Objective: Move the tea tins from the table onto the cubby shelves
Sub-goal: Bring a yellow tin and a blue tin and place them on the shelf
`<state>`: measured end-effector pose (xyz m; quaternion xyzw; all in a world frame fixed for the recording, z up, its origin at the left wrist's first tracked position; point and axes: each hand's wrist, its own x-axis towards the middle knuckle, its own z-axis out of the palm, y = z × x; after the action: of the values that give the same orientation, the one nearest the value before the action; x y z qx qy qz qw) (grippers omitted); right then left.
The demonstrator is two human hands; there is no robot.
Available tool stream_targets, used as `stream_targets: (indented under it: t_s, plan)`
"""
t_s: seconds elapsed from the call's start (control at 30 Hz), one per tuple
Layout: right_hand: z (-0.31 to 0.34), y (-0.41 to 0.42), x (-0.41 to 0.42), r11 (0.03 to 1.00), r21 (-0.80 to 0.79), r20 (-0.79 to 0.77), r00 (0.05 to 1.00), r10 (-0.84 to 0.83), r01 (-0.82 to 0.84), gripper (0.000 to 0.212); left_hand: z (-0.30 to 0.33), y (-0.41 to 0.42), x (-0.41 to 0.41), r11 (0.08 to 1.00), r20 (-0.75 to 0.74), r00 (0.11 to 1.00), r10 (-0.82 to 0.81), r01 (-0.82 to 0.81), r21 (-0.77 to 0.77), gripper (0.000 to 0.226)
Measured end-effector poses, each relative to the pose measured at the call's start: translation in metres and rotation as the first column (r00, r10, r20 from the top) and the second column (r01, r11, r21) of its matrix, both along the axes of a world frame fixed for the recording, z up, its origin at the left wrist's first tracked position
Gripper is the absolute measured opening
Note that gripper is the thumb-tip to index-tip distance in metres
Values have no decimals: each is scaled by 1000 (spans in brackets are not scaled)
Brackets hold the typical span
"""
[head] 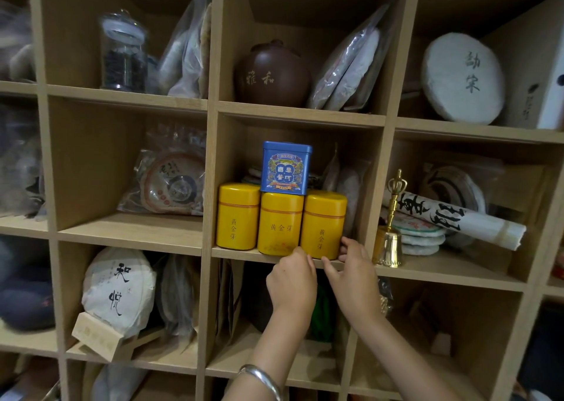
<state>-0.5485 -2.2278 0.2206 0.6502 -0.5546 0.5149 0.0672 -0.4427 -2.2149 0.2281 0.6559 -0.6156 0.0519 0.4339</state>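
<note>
While my hands settle the rightmost yellow tin [323,224] at the front edge of the middle cubby shelf [293,258], it stands upright, touching the middle yellow tin [280,223]; the left yellow tin [238,216] stands beside that, and a blue tin [286,168] sits on top. My right hand [354,275] pinches the tin's base between thumb and fingers. My left hand [291,281] touches its lower front with curled fingertips. Four tins look shelved; the worktop is out of view, so I cannot tell what remains.
</note>
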Motion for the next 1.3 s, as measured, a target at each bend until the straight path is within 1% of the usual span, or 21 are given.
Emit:
stream_targets:
  t_s: [0.2,0.37,0.7,0.93,1.17,1.23,1.3]
  plan:
    - [-1,4,2,1000,-5,-27,999,-26,26,56,-1,0,-1,1000,-16,1000,-13,13,-9,28]
    - [0,4,-6,1000,10,-23,1000,-8,8,51,-2,2,2,999,-22,999,-29,29,-14,28]
    - [0,4,-9,1000,8,19,1000,20,-20,54,-3,6,4,999,-49,999,-25,23,-28,25]
    - [-3,3,-13,1000,4,6,1000,29,-29,55,-5,6,3,999,-67,998,-15,13,-32,26]
    - [-2,6,-13,999,-7,-3,999,42,-42,56,-6,7,5,997,-66,997,-28,23,-73,26]
    - [0,9,-13,999,-23,-4,999,38,-38,56,-6,11,8,994,-55,998,-27,21,-105,26]
    - [0,14,-17,998,-50,-25,999,28,-29,53,-9,18,11,985,-8,999,-52,50,-165,25]
